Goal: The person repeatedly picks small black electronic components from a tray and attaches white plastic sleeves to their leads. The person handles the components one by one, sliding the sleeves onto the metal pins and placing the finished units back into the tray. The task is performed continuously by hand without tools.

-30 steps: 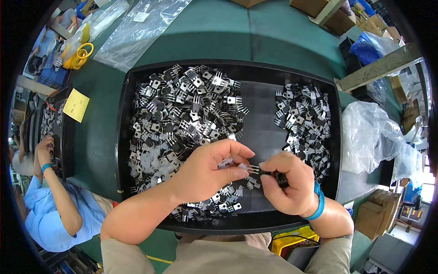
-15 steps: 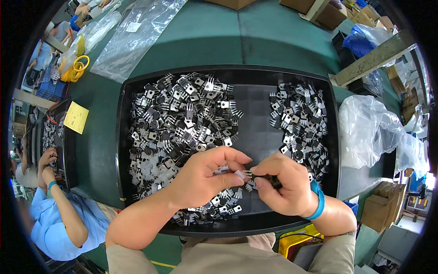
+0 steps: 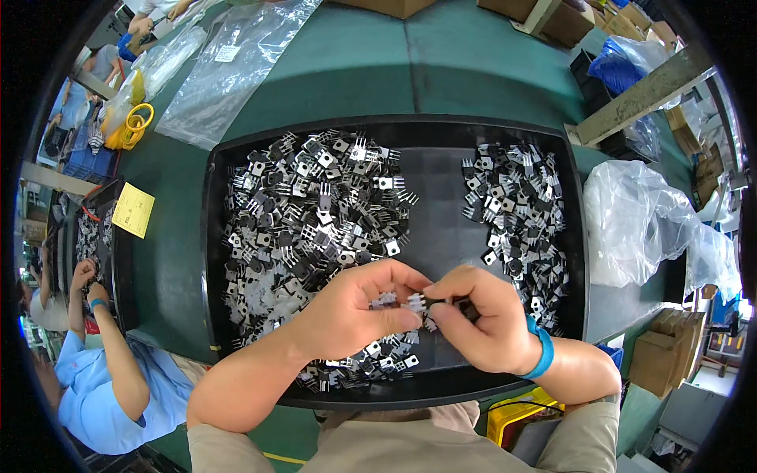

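My left hand (image 3: 355,309) is closed, with small white plastic pieces (image 3: 415,302) between its thumb and fingers. In my right hand (image 3: 490,325), a black three-legged transistor (image 3: 468,309) is pinched. The two hands meet over the near part of a black tray (image 3: 394,126); the white piece touches the transistor's leg end, and fingertips partly hide the contact. Under and beyond my left hand lies a big heap of transistors (image 3: 315,201), with translucent white plastic pieces (image 3: 260,296) at its near left. A smaller transistor heap (image 3: 520,209) fills the tray's right side.
A flat clear bag (image 3: 229,79) and a yellow note (image 3: 134,210) lie to the left. Crumpled clear plastic (image 3: 627,225) sits right of the tray, below a metal post (image 3: 643,98). At left, a co-worker in a blue shirt (image 3: 118,394) handles parts in another tray.
My right hand has brought the transistor slightly left against the white piece; its legs, bare between my hands before, are now mostly covered. The co-worker's hands have shifted slightly.
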`<state>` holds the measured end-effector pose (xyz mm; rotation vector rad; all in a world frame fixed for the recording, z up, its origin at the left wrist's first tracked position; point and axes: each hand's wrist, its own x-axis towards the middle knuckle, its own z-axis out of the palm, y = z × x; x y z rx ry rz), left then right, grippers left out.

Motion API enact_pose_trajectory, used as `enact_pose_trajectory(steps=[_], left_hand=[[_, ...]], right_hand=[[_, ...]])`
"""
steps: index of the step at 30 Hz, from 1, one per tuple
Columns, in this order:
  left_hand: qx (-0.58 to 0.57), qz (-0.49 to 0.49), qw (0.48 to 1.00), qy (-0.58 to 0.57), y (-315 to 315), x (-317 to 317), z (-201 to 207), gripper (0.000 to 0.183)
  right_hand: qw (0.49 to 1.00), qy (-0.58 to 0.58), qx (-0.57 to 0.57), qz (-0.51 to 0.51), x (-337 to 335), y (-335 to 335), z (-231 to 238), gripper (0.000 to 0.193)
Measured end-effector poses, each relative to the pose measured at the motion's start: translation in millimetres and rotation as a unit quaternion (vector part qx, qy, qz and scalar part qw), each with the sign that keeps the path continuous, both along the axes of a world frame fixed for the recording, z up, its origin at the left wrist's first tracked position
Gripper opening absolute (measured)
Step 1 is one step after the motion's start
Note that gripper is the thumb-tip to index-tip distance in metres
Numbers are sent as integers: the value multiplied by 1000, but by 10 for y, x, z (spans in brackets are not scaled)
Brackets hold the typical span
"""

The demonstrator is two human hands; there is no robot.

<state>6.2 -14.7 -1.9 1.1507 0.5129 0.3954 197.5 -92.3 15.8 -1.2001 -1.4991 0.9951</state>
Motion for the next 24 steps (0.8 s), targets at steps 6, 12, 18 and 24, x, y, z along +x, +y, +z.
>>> enact_pose_trajectory(steps=[6,12,18,24], left_hand=[[-123,5,991,56,73,-65,140,10],[-95,-9,992,79,42,-54,45,5],[-80,-8,993,82,21,-55,55,9],[-216,64,974,5,119,-86,16,18]], right_hand=[[1000,-5,-6,-7,41,8,-9,20],[998,-17,-3,61,28,33,-67,20],[986,67,-146,47,-10,23,-25,19],[962,107,-245,63,10,74,-55,4]])
